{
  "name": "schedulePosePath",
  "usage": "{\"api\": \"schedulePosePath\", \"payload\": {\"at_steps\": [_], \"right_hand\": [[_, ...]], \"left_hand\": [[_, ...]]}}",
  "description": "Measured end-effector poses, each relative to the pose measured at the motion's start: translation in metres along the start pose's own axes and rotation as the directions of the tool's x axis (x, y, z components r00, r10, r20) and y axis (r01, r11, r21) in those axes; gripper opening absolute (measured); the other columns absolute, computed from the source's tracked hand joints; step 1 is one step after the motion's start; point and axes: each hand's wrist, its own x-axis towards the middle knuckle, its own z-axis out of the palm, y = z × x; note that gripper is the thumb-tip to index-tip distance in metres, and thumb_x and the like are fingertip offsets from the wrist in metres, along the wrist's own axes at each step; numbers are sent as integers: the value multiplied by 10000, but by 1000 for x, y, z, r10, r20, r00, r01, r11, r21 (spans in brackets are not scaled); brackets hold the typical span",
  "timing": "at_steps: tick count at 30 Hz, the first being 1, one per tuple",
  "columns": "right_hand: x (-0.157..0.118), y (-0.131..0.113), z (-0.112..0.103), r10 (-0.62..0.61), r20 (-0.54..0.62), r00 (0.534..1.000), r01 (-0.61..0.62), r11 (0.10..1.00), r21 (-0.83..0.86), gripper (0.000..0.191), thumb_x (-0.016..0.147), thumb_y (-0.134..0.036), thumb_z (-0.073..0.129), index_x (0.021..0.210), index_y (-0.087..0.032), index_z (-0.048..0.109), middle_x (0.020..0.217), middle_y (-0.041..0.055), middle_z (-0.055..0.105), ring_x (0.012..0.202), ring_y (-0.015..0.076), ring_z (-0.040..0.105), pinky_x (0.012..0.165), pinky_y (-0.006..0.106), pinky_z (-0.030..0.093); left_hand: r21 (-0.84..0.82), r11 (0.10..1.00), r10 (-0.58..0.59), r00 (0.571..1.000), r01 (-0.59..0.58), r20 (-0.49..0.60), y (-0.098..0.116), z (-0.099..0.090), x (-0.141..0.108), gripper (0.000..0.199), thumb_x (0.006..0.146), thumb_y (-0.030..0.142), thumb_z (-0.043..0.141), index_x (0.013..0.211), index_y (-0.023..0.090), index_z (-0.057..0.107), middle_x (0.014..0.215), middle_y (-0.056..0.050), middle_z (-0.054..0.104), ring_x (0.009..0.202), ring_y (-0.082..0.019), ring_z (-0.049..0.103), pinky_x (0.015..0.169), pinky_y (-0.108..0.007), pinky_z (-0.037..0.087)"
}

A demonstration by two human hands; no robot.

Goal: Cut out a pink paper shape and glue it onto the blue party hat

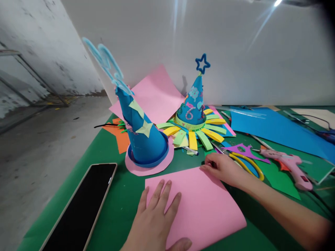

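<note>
Behind everything is a pale wall [235, 42], and on the near side of it is a green table [112, 195]. Far right on the table lies a big blue sheet [277, 127], maybe put there to leave room for the hands. Near the middle is the pink paper [209, 205], bent over, with a round bend on its right. It lies close, likely so both hands can reach it. One tall blue hat [146, 148] stands to the left on a pink ring [149, 171]. Farther back, a second blue hat [195, 104] stands with yellow and green strips [193, 139] spread around its bottom.

At the near left is a phone [81, 205], off to the side of the paper. The left hand [154, 219] is flat with its fingers spread, and the paper is under them; it seems to stop the paper sliding. The right hand [226, 169] has its thumb and finger pinched together at the paper's far right corner, perhaps to line up the edges. Right of it lie a pink glue gun [285, 158] and yellow scissors [255, 165].
</note>
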Motion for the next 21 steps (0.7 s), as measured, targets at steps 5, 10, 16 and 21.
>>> {"api": "schedulePosePath", "payload": {"at_steps": [5,10,16,21], "right_hand": [[-3,5,6,16,-69,998,-17,1000,-24,229,741,-398,494,623,-204,474,616,-16,502,540,126,455,490,247,305],[-10,5,0,32,-151,988,-34,999,-11,163,805,-338,411,756,-213,504,739,15,533,651,157,499,559,266,358],[-37,0,-11,42,-244,969,-38,999,20,197,836,-301,374,974,-203,476,882,57,546,698,156,515,625,285,411],[-55,-11,-9,-203,-64,977,200,979,-42,242,826,-230,399,1036,-231,519,1019,61,563,929,182,490,781,328,409]], "left_hand": [[16,1000,0,999,1,-40,-2,2,2,696,705,611,361,1308,310,187,1389,-108,148,1228,-389,163,908,-632,134],[-9,998,-58,998,58,24,6,-16,5,642,711,605,369,1275,307,296,1368,-105,229,1220,-379,202,923,-607,158],[23,997,-79,994,78,77,13,-27,8,655,714,632,308,1271,287,320,1354,-124,243,1217,-379,203,908,-616,180],[100,994,-56,998,51,42,12,-23,8,654,727,635,265,1272,279,321,1343,-138,257,1212,-374,218,893,-615,219]]}}
